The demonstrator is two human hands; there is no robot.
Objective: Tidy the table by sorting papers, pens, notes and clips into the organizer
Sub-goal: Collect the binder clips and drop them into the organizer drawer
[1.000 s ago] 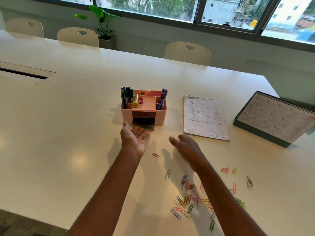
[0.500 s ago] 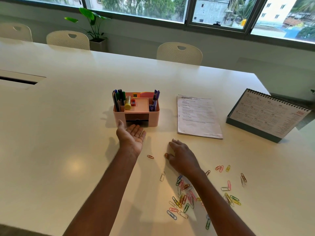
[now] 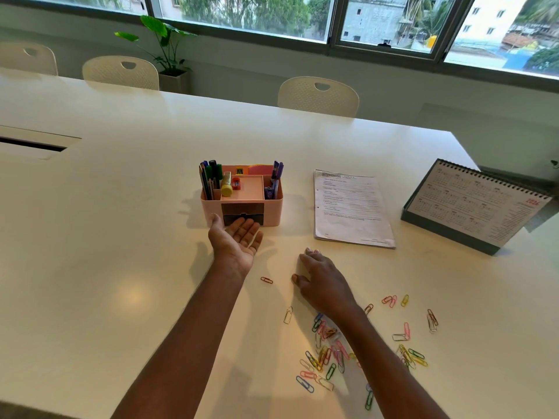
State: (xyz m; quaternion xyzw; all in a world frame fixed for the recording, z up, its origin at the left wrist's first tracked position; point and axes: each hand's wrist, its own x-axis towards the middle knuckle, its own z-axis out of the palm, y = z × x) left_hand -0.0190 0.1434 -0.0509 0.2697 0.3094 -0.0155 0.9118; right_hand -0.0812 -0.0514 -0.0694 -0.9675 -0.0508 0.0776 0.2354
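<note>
Left hand (image 3: 237, 238): palm up, fingers straight and close together, thumb spread, holding nothing. It sits at the centre of the frame, and its fingertips reach the dark drawer (image 3: 242, 215) in the lower front of the pink organizer (image 3: 273, 211). I cannot tell whether they touch it.

Right hand (image 3: 322, 282): palm down, fingers extended and laid flat on the white bench (image 3: 106, 237), just right of centre. It grips nothing that I can see. I cannot tell whether anything lies under the palm.

Organizer contents:
- Left compartment: dark, blue and green pens (image 3: 210, 176), upright.
- Beside them: a yellow-capped tube (image 3: 226, 185) and a small red sharpener (image 3: 236, 183).
- Right compartment: purple pens (image 3: 276, 178), upright.
- Rear slot: pink and orange notes (image 3: 260, 169).

Loose items on the bench:
- One red clip (image 3: 266, 280) lies alone between my two hands, touching neither.
- One pale clip (image 3: 288, 315) lies below it, near my right wrist.
- The coloured paper clips (image 3: 329, 355) are scattered in the lower right of the frame, on both sides of my right forearm, which covers some of them.
- The papers (image 3: 351, 207) lie flat in a stack right of the organizer and apart from it.
- A desk calendar (image 3: 472, 204) stands tilted at the right edge of the frame.
</note>
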